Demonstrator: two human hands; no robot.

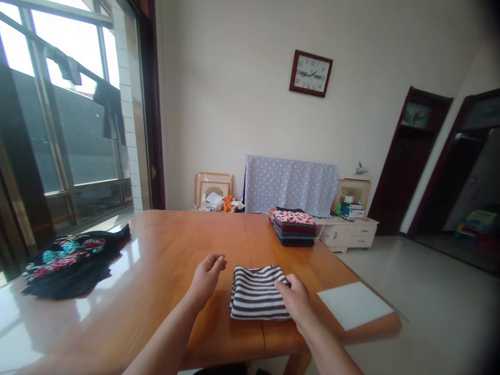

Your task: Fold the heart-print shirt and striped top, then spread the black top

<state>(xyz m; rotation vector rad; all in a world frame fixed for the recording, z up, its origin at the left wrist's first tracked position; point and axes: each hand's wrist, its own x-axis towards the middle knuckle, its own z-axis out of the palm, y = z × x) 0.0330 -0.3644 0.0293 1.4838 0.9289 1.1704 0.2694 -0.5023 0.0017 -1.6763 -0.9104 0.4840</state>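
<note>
A black-and-white striped garment (255,294), folded into a compact rectangle, lies on the wooden table (203,333) in front of me. My right hand (295,297) grips its right edge, thumb on top and fingers partly hidden at the side. To the left of the garment, my left hand (208,276) hovers apart from it, fingers curled in with the thumb against them and nothing visible in the grasp. Farther back stands a stack of folded clothes (295,229), a red-and-white patterned piece on top.
A dark garment with a colourful print (70,260) lies loosely at the table's left. A white sheet (355,305) rests by the right edge. Behind the table are a polka-dot cloth (291,185) and a low white cabinet (347,234).
</note>
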